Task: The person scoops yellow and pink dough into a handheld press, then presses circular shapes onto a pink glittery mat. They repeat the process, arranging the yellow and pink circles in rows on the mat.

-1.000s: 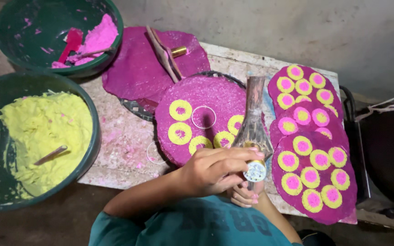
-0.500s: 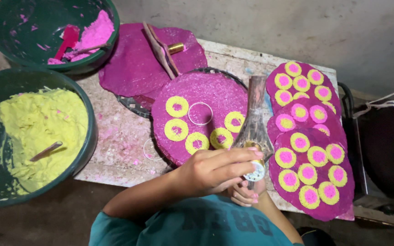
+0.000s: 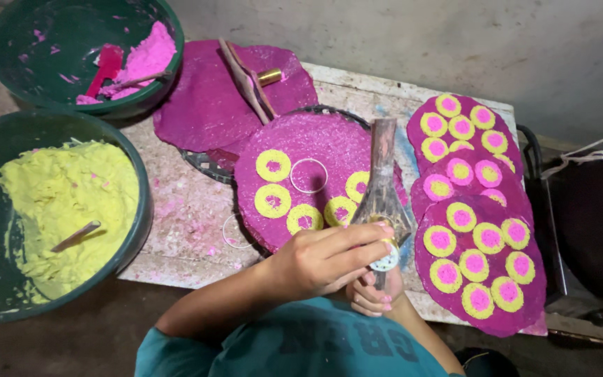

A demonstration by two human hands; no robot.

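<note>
- Left hand (image 3: 322, 262), lower centre: fingers curled, pinching a small round cutter (image 3: 386, 261) at the metal tool's (image 3: 382, 188) near end.
- Right hand (image 3: 371, 293) just beneath, closed round the tool's base.
- Tool's long axis running up-frame, over the purple disc (image 3: 315, 139) edge.
- Yellow rings (image 3: 273, 165) up-left of both hands; left hand nearer.

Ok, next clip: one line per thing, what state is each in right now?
Left hand: fingers closed on the funnel-shaped tool.
Right hand: under the tool, mostly hidden.
Funnel-shaped tool: held over the middle disc.
Middle magenta disc: partly covered with yellow rings.
Right-hand discs: filled with yellow-and-pink circles.
Yellow paste bowl: part full, stick lying in it.
Pink paste bowl: nearly empty.
</note>
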